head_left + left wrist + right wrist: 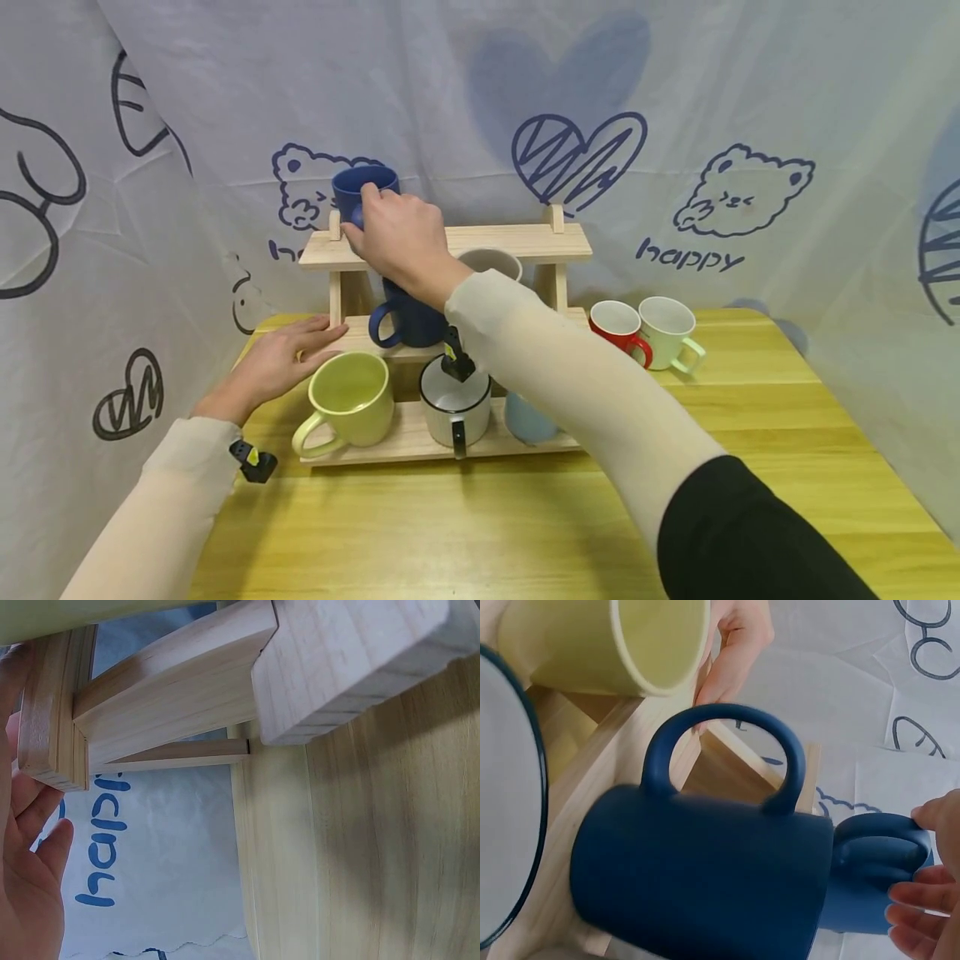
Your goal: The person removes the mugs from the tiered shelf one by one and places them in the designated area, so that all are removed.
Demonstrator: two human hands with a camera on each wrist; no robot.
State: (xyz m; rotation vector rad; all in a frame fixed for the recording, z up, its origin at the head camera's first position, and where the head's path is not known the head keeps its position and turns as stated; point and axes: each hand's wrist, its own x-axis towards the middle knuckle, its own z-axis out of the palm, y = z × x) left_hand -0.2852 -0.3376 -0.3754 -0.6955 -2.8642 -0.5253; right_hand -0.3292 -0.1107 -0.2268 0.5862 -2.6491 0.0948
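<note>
My right hand (405, 233) grips a blue mug (347, 196) by its handle at the left end of the top shelf (510, 242). In the right wrist view, the thumb sits on top of that handle, with the fingers beside it. A second blue mug (420, 323) stands just below on the middle shelf, its handle pointing left. My left hand (288, 358) rests with extended fingers against the left end of the middle shelf. Close to it on the bottom shelf (408, 446) is a yellow-green mug (360, 408). The right forearm hides part of the rack.
A white mug with a black rim (450, 425) and a light blue mug (528, 419) share the bottom shelf. Behind my right arm shows a pale mug (491, 260). Right of the rack, a red mug (617, 337) and a pale green mug (666, 325) stand on the table (750, 450).
</note>
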